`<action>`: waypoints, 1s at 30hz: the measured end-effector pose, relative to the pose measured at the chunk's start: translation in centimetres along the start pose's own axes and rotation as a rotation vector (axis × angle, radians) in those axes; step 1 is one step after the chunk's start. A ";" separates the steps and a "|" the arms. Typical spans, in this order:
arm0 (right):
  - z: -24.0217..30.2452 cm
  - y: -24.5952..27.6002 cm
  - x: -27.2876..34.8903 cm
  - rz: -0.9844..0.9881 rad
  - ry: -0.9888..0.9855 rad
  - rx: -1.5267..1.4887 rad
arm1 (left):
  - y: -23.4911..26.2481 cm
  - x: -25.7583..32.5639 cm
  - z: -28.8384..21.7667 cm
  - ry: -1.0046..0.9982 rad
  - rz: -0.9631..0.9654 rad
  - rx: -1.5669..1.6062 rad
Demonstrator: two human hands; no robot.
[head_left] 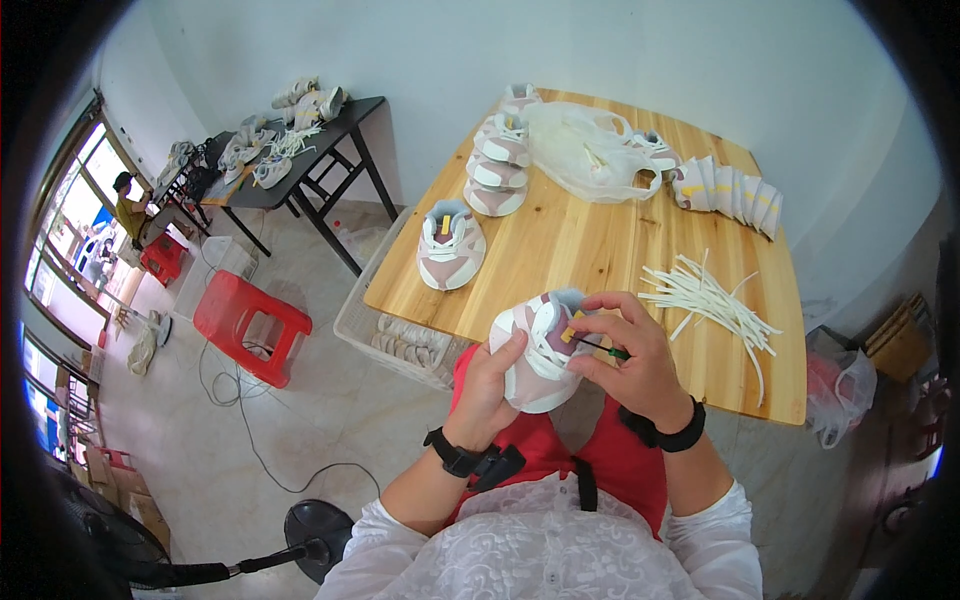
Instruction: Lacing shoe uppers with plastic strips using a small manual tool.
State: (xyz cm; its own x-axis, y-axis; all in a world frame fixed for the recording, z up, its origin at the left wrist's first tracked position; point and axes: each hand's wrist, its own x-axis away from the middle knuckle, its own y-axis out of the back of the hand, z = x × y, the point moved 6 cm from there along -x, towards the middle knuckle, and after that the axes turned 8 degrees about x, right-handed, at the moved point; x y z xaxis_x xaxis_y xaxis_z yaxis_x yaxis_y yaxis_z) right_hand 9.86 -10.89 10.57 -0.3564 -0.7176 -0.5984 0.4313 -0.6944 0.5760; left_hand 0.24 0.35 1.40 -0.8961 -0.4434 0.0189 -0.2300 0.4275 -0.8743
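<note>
A red stool [240, 312] stood well left of the grip. Nearer, a pink-and-white shoe [452, 258] sat on the wooden table [585, 255], beyond the left hand [486, 392]. That hand grasped a matching sneaker [535, 375] by the table's near edge, between both hands. The right hand [640, 365] pinched a green-handled tool [619, 353], its thin shaft toward the sneaker's tongue. White laces [712, 305] lay right of the grip.

Showing at left a red stool [235, 303] — near a dark cable [296, 491]. Showing at lower left a black fan [180, 574]; toward the rear, a dark table [355, 114]; at far right, brown cardboard [900, 340].
</note>
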 end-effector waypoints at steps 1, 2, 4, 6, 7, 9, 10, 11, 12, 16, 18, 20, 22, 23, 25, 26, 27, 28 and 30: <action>0.1 0.1 0.0 0.056 -0.009 -0.010 | -0.1 0.1 -0.2 0.000 -0.002 0.002; 0.0 0.1 0.1 0.113 -0.019 -0.019 | -0.1 0.0 -0.2 0.048 -0.009 -0.002; -1.0 0.3 0.4 0.183 -0.032 -0.024 | -0.2 0.2 -0.5 0.097 -0.019 -0.003; -1.6 -0.2 0.8 0.255 -0.047 -0.031 | -0.2 0.2 -0.4 0.189 -0.038 -0.014; -2.0 -0.6 1.1 0.286 -0.078 -0.093 | -0.4 0.2 -0.4 0.190 -0.042 -0.012; -2.3 -1.5 1.8 0.319 -0.112 -0.157 | -0.9 0.4 -0.1 0.270 -0.031 0.060; -2.1 -2.0 2.1 0.295 -0.122 -0.183 | -0.6 0.4 0.0 0.270 -0.034 0.061; -2.1 -2.1 2.3 0.270 -0.133 -0.209 | -0.4 0.4 0.2 0.297 0.010 0.056; -2.0 -2.2 2.4 0.274 -0.133 -0.212 | 0.0 0.4 0.5 0.323 0.051 0.050; -2.8 -2.7 3.5 0.244 -0.265 -0.407 | 1.3 0.7 1.1 0.292 0.061 0.047; -3.1 -2.5 3.7 0.141 -0.316 -0.533 | 0.3 1.5 0.2 0.089 0.288 -0.008; -2.6 -1.9 3.5 0.097 -0.279 -0.381 | 0.8 1.7 0.5 0.083 0.294 -0.106; -2.3 -1.8 3.5 0.089 -0.265 -0.329 | -0.1 2.2 0.3 -0.083 0.395 -0.431; -2.1 -1.7 3.5 0.085 -0.246 -0.276 | -0.3 2.2 0.3 -0.079 0.396 -0.431; -1.5 -1.1 3.3 0.097 -0.217 -0.233 | 0.1 1.9 0.1 -0.122 0.255 -0.625; -1.2 -0.9 3.2 0.110 -0.186 -0.188 | 0.3 1.9 0.3 -0.121 0.255 -0.626; -1.1 -1.0 3.2 0.106 -0.186 -0.188 | 0.6 1.8 0.1 -0.169 0.235 -0.626; -1.1 -1.1 3.4 0.096 -0.213 -0.242 | 0.8 1.7 -0.1 -0.218 0.216 -0.624; -1.2 -1.1 3.5 0.083 -0.242 -0.297 | 0.3 1.5 -0.2 -0.233 0.242 -0.595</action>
State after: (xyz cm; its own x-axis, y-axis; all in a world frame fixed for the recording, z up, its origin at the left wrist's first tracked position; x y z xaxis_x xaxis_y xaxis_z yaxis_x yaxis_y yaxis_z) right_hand 9.18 -12.61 7.17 -0.4800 -0.7870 -0.3876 0.6753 -0.6135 0.4093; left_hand -1.25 0.01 1.30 -0.8588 -0.4105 -0.3065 -0.2628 0.8666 -0.4243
